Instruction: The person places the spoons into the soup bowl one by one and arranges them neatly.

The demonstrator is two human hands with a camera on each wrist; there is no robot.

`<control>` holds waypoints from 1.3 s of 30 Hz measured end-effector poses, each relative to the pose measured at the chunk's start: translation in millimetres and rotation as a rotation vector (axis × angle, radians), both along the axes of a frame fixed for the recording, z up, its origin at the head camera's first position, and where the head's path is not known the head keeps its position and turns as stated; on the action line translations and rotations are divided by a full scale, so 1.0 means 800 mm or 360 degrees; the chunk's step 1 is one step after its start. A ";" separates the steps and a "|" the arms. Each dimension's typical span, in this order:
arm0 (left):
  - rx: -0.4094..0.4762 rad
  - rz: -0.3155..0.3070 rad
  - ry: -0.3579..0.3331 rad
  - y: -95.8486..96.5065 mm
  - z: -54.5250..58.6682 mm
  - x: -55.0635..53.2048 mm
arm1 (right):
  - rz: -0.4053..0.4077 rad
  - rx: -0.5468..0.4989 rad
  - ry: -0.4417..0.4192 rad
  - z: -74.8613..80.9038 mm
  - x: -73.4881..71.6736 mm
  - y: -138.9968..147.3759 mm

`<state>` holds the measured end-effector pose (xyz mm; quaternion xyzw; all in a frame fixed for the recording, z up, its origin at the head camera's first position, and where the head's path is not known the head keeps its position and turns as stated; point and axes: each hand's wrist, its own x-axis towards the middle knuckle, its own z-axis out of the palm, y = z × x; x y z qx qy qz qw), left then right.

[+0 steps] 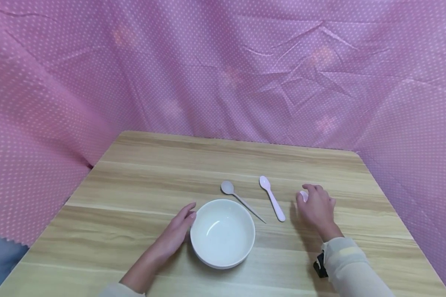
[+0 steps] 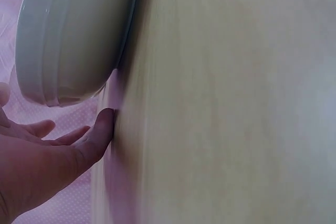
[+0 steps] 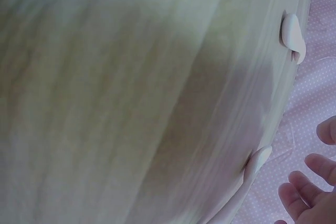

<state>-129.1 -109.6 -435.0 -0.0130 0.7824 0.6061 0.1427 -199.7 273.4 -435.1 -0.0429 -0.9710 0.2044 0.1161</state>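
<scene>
The step in hand appears to be the right hand lining up over a spoon while the left attends the bowl. The right hand (image 1: 317, 208) hovers with fingers loosely bent and grasping nothing: the right wrist view shows a gap between its fingertips and a slender, pale pink, plastic-looking spoon (image 3: 257, 163), which lies on the wood-grained tan surface (image 1: 134, 198) and is largely hidden beneath the hand in the head view. The left hand (image 1: 176, 231) is released too, its relaxed fingers and thumb beside the left wall of a round, glossy white bowl (image 1: 223, 233); whether a fingertip touches it cannot be told. The bowl sits upright near the front of the surface. Just beyond its right side lies a thin-handled greyish spoon (image 1: 228, 188), and between that and the right hand a thicker-handled pale lilac spoon (image 1: 276, 206). The next move seems to call for lowering the right fingertips and pinching the spoon below them, with the bowl kept steady. No brand, label or writing can be read on the bowl, the spoons or the black wrist device (image 1: 320, 266) at the right cuff.
</scene>
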 end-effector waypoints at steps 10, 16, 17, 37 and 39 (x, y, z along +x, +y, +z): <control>0.0031 0.0025 -0.0021 0.003 -0.003 0.002 | -0.0002 -0.0001 -0.0028 0.000 -0.001 -0.002; 0.0058 0.0028 -0.0015 0.006 0.000 0.006 | -0.0007 0.0004 -0.0049 0.000 -0.002 -0.001; 0.0061 0.0028 -0.0016 0.007 0.000 0.006 | -0.0008 0.0004 -0.0051 0.000 -0.002 -0.001; 0.0177 0.0053 0.0012 0.008 -0.005 0.011 | -0.0017 0.0026 -0.0037 -0.002 0.000 0.002; 0.0181 0.0056 0.0023 0.009 -0.006 0.013 | -0.0019 0.0026 -0.0041 -0.003 0.000 0.002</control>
